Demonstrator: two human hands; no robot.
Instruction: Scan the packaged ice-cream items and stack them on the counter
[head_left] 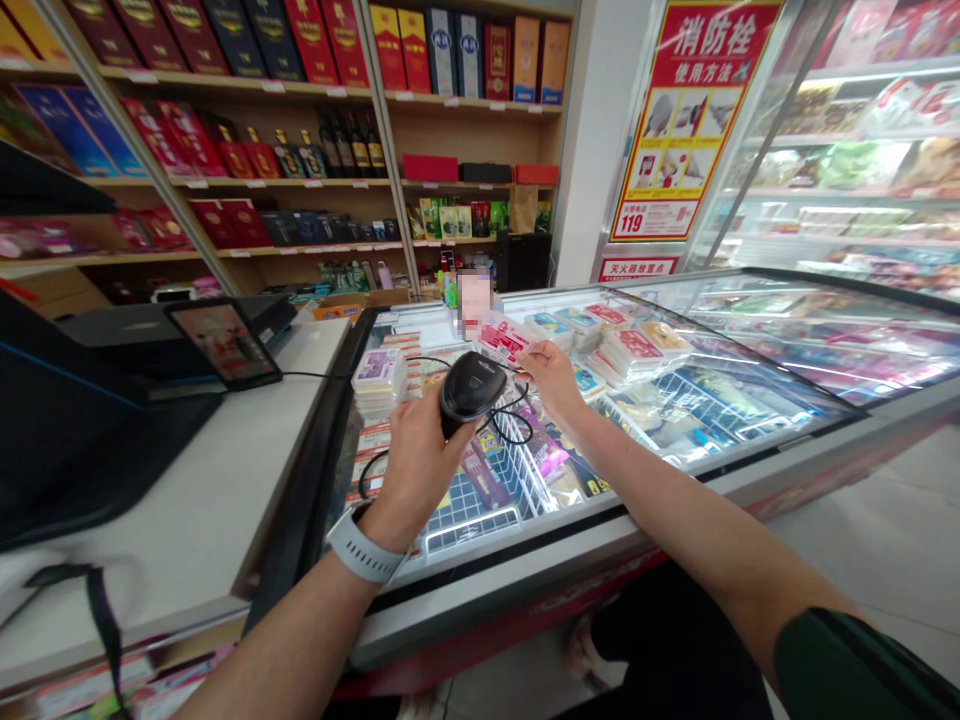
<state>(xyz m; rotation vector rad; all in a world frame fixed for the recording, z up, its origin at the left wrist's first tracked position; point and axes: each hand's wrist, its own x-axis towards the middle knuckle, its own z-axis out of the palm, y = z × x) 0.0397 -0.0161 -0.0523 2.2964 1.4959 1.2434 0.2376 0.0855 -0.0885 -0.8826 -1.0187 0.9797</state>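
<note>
Your left hand (420,450): fingers wrapped round black scanner (474,385), head poking above grip. Your right hand (553,378): thumb and fingers pinching red-white pack (504,338) at near corner, rest of pack sticking out past fingertips, just beyond scanner. Pack stacks (634,350) on freezer glass beyond right hand. Shelves (465,120) farthest.

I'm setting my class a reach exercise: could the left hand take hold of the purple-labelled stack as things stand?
Probably not: the purple-labelled stack looks close by, but the left hand is wrapped around the black scanner.
</note>
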